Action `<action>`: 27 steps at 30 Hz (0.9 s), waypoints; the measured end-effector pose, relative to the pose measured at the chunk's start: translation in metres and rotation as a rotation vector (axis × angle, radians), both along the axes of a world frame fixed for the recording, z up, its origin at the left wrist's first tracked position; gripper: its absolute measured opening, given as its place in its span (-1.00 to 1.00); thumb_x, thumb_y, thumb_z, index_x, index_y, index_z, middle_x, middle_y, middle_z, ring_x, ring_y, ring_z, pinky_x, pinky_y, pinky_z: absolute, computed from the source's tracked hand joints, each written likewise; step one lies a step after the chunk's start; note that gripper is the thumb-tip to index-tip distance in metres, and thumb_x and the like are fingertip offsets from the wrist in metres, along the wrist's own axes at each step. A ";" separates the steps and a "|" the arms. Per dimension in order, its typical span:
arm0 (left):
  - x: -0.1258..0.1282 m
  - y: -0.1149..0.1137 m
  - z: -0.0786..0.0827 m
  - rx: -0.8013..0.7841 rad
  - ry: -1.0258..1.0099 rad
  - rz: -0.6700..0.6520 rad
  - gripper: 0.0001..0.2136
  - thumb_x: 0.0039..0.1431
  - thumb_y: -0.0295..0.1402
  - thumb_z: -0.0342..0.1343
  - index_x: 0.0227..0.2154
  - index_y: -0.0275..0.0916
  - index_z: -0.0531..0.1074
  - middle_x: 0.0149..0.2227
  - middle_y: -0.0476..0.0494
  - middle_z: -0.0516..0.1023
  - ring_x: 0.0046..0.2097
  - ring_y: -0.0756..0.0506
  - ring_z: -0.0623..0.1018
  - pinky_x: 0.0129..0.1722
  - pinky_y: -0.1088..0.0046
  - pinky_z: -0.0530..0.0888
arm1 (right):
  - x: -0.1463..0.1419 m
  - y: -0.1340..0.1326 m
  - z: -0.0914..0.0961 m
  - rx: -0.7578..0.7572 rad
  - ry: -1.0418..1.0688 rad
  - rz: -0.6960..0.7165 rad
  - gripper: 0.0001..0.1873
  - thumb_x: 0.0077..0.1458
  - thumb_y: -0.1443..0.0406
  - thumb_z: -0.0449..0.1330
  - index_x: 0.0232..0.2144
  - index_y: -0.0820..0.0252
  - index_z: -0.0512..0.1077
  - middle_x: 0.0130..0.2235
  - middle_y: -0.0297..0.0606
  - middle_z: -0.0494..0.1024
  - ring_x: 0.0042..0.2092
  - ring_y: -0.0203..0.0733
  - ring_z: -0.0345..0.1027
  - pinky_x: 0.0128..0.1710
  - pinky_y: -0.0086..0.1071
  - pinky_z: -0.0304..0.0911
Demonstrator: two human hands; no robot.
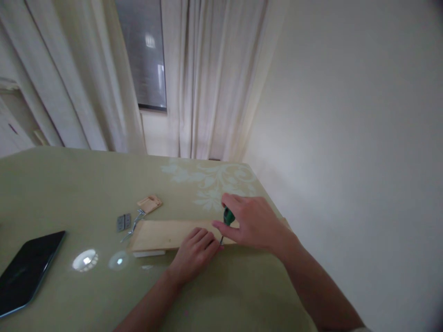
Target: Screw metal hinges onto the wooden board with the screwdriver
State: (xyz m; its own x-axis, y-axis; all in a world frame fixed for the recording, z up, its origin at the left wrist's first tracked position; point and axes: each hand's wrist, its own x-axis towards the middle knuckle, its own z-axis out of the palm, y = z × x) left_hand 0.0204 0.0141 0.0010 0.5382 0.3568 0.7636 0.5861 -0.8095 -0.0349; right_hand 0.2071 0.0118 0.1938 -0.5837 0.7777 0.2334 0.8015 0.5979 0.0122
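A long, pale wooden board (157, 232) lies across the table. My right hand (254, 221) is closed around the green handle of a screwdriver (228, 216), held upright with its thin shaft pointing down at the board's front edge. Beside the tip, my left hand (197, 251) grips that front edge, its fingers curled together on top. Whether a screw sits under the tip is hidden by my left fingers. Just left of the board lie several loose screws (133, 226), a grey metal hinge (123, 222) and a small wooden piece (150, 203).
Under the board's left end a white block (149, 253) shows. A dark tablet (31, 272) rests on the glossy green table (86, 184) at the left. A pale wall (363, 138) borders the table's right side, and curtains (221, 83) hang behind it.
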 end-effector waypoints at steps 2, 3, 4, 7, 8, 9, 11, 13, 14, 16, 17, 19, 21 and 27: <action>0.000 0.001 0.000 0.001 -0.006 0.000 -0.84 0.41 -0.38 0.18 -0.35 -0.21 0.45 -0.40 -0.05 0.47 -0.31 -0.11 0.43 -0.27 0.29 0.33 | 0.001 0.003 0.016 -0.080 -0.064 0.133 -0.66 0.30 0.11 0.22 0.02 0.16 0.39 -0.08 -0.20 0.63 -0.19 -0.13 0.49 -0.33 -0.34 0.03; 0.000 0.001 -0.001 -0.001 -0.007 0.003 -0.82 0.42 -0.38 0.18 -0.37 -0.21 0.45 -0.41 -0.04 0.46 -0.32 -0.11 0.42 -0.27 0.28 0.32 | 0.002 0.005 0.022 -0.127 -0.107 0.209 -0.69 0.30 0.18 0.21 0.04 0.15 0.38 -0.03 -0.20 0.62 -0.15 -0.15 0.50 -0.32 -0.35 0.06; 0.001 0.001 -0.001 -0.004 -0.006 0.003 -0.80 0.42 -0.37 0.17 -0.38 -0.21 0.44 -0.41 -0.04 0.46 -0.32 -0.11 0.41 -0.27 0.28 0.32 | 0.002 0.008 0.026 -0.172 -0.158 0.270 -0.73 0.32 0.19 0.20 0.02 0.13 0.40 -0.03 -0.21 0.62 -0.15 -0.16 0.50 -0.32 -0.36 0.07; 0.002 0.002 -0.001 0.006 -0.011 0.003 -0.78 0.43 -0.35 0.16 -0.39 -0.21 0.43 -0.41 -0.03 0.45 -0.31 -0.11 0.41 -0.26 0.28 0.31 | 0.001 0.017 0.030 -0.185 -0.317 0.187 -0.65 0.41 0.00 0.11 -0.14 0.13 0.46 -0.21 -0.22 0.65 -0.24 -0.12 0.51 -0.37 -0.34 0.03; 0.002 0.002 -0.001 0.012 -0.015 0.003 -0.78 0.43 -0.35 0.17 -0.39 -0.21 0.43 -0.41 -0.03 0.45 -0.31 -0.11 0.41 -0.25 0.28 0.30 | 0.000 0.020 0.030 -0.147 -0.359 0.081 -0.55 0.41 -0.08 0.06 -0.19 0.14 0.48 -0.28 -0.20 0.64 -0.27 -0.08 0.51 -0.39 -0.33 0.01; 0.002 0.003 -0.002 0.016 -0.018 0.004 -0.78 0.43 -0.35 0.17 -0.39 -0.21 0.43 -0.41 -0.03 0.45 -0.31 -0.11 0.41 -0.25 0.28 0.30 | 0.000 0.022 0.030 -0.108 -0.397 -0.024 -0.46 0.41 -0.14 0.02 -0.22 0.16 0.49 -0.32 -0.16 0.64 -0.29 -0.05 0.52 -0.40 -0.32 0.00; 0.002 0.003 -0.002 0.020 -0.016 0.008 -0.78 0.44 -0.34 0.17 -0.39 -0.21 0.44 -0.41 -0.03 0.46 -0.31 -0.11 0.41 -0.25 0.28 0.29 | -0.001 0.023 0.032 -0.079 -0.463 -0.111 -0.39 0.36 -0.22 0.01 -0.22 0.17 0.49 -0.32 -0.11 0.65 -0.27 0.00 0.54 -0.41 -0.32 0.01; 0.001 0.003 -0.001 0.021 -0.007 0.008 -0.78 0.44 -0.33 0.16 -0.39 -0.21 0.45 -0.41 -0.04 0.47 -0.30 -0.12 0.41 -0.24 0.29 0.29 | 0.000 0.023 0.039 -0.073 -0.527 -0.009 -0.39 0.29 -0.22 0.15 -0.06 0.19 0.46 -0.19 -0.09 0.66 -0.23 0.00 0.55 -0.42 -0.33 0.04; 0.001 0.003 -0.001 0.025 -0.005 0.007 -0.78 0.44 -0.33 0.16 -0.39 -0.21 0.46 -0.40 -0.05 0.47 -0.30 -0.12 0.41 -0.23 0.29 0.29 | 0.001 0.022 0.044 -0.052 -0.570 0.088 -0.41 0.28 -0.16 0.21 0.03 0.19 0.42 -0.12 -0.09 0.66 -0.23 -0.02 0.55 -0.43 -0.34 0.04; 0.000 0.003 0.000 0.033 -0.007 0.003 -0.78 0.44 -0.34 0.16 -0.39 -0.22 0.46 -0.40 -0.06 0.47 -0.29 -0.12 0.41 -0.23 0.29 0.29 | 0.001 0.019 0.054 0.016 -0.692 0.330 -0.59 0.37 0.07 0.21 0.13 0.14 0.36 0.00 -0.12 0.62 -0.22 -0.11 0.54 -0.44 -0.35 0.02; 0.000 0.003 0.001 0.036 -0.010 0.000 -0.77 0.44 -0.34 0.15 -0.39 -0.22 0.47 -0.40 -0.06 0.47 -0.30 -0.12 0.41 -0.24 0.29 0.28 | 0.000 0.017 0.059 0.044 -0.764 0.457 -0.72 0.43 0.20 0.14 0.13 0.10 0.37 0.02 -0.15 0.60 -0.22 -0.15 0.53 -0.43 -0.36 0.02; 0.000 0.002 0.002 0.032 -0.010 -0.004 -0.77 0.45 -0.35 0.15 -0.40 -0.22 0.47 -0.40 -0.06 0.47 -0.29 -0.12 0.42 -0.24 0.30 0.28 | -0.005 0.015 0.065 0.042 -0.886 0.627 -0.75 0.47 0.34 0.03 0.07 0.05 0.42 -0.02 -0.19 0.62 -0.19 -0.18 0.53 -0.38 -0.36 0.05; -0.001 0.002 0.003 0.022 -0.007 -0.013 -0.78 0.45 -0.36 0.15 -0.39 -0.23 0.47 -0.39 -0.06 0.47 -0.28 -0.11 0.43 -0.23 0.31 0.29 | -0.013 0.013 0.067 -0.023 -0.938 0.554 -0.76 0.48 0.24 0.05 0.01 0.10 0.49 -0.12 -0.16 0.66 -0.17 -0.13 0.55 -0.34 -0.34 0.11; -0.002 0.005 -0.001 0.057 0.014 -0.013 -0.83 0.44 -0.37 0.15 -0.33 -0.21 0.50 -0.37 -0.07 0.50 -0.27 -0.12 0.44 -0.21 0.30 0.30 | -0.031 0.016 0.062 -0.243 -0.839 -0.058 -0.35 0.36 -0.18 0.07 -0.02 0.27 0.56 -0.14 0.06 0.68 -0.15 0.08 0.60 -0.34 -0.30 0.21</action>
State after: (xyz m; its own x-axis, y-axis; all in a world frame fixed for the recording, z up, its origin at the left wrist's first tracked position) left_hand 0.0181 0.0189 0.0004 0.5537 0.3056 0.7746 0.5743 -0.8137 -0.0895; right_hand 0.1761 0.0280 0.2554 -0.4467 0.7837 -0.4316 0.6145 0.6193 0.4887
